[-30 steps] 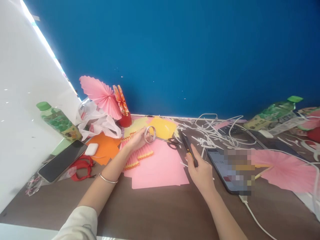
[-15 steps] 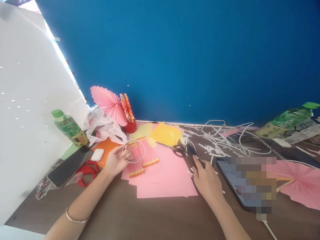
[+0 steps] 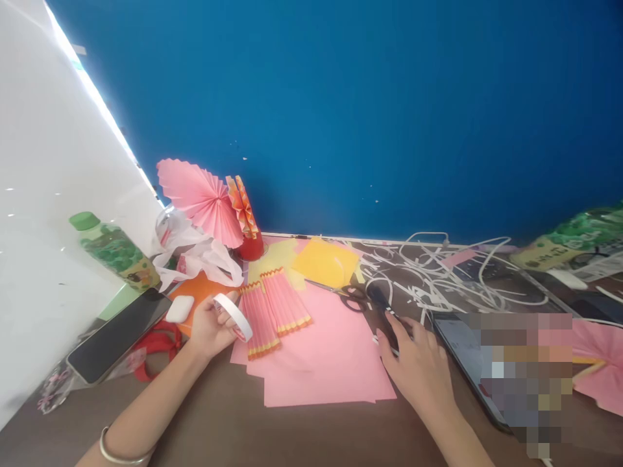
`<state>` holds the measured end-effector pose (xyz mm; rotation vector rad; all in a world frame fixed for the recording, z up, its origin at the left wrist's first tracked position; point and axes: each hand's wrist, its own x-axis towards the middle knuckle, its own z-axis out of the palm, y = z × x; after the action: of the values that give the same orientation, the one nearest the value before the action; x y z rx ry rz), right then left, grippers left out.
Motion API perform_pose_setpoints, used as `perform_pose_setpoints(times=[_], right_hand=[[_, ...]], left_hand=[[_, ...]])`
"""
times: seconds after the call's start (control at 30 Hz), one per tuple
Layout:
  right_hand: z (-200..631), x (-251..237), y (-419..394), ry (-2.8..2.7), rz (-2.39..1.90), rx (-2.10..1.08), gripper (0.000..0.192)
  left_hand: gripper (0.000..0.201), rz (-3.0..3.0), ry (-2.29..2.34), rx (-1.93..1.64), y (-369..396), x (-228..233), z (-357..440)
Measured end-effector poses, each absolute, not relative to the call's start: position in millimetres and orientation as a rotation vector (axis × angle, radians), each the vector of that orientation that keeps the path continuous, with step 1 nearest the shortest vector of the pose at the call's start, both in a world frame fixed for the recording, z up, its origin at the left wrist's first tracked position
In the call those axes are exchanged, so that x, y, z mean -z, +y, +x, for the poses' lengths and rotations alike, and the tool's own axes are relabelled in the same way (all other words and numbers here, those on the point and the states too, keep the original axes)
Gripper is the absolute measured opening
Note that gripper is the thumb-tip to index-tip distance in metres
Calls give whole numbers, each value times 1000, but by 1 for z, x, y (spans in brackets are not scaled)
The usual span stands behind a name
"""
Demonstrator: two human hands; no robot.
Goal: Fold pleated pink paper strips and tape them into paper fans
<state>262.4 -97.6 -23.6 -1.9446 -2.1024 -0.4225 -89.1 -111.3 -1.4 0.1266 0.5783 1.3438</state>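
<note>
The tape ring [image 3: 233, 316] sits pinched in the left hand [image 3: 210, 327], tilted just above the near edge of two pleated pink pieces [image 3: 272, 310], probably so a strip can be peeled off close to them. The right hand [image 3: 421, 371] lies flat with fingers curled over a dark tool [image 3: 389, 318], maybe a cutter, hard to tell, at the edge of the pink sheets [image 3: 321, 363]. One pair of scissors [image 3: 351, 297] lies beyond. I count two green bottles, left [image 3: 113, 250] and right [image 3: 569, 243], and one phone [image 3: 117, 334] beside an earbud case [image 3: 180, 309].
</note>
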Motion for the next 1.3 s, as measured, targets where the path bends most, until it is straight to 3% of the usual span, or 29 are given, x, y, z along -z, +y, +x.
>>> perform_pose_setpoints(times=[0.17, 0.3, 0.47, 0.57, 0.63, 0.83, 1.03, 1.17, 1.3], right_hand=[[261, 20, -98, -2030, -1906, 408, 38], [254, 20, -99, -1968, -1642, 393, 28], [217, 6, -72, -2367, -1238, 278, 27], [181, -5, -35, -2515, -1315, 70, 34], [156, -10, -11, -2448, -1346, -145, 27], [128, -33, 32, -2307, -1256, -384, 3], [171, -65, 45, -1893, -1237, -600, 27], [190, -67, 28, -1753, -1168, -734, 33], [188, -64, 3, -1746, -1136, -554, 40]], left_hand=[[25, 154, 562, -1267, -109, 3, -87], [26, 163, 564, -1238, -108, 4, -84], [25, 202, 548, -1155, -107, 5, -80], [24, 232, 520, -1177, -107, 5, -81], [23, 244, 509, -1193, -107, 4, -82], [26, 249, 514, -1222, -107, 3, -84], [30, 261, 545, -1194, -105, 9, -84], [30, 275, 544, -1194, -105, 12, -85], [29, 304, 507, -1186, -106, 13, -84]])
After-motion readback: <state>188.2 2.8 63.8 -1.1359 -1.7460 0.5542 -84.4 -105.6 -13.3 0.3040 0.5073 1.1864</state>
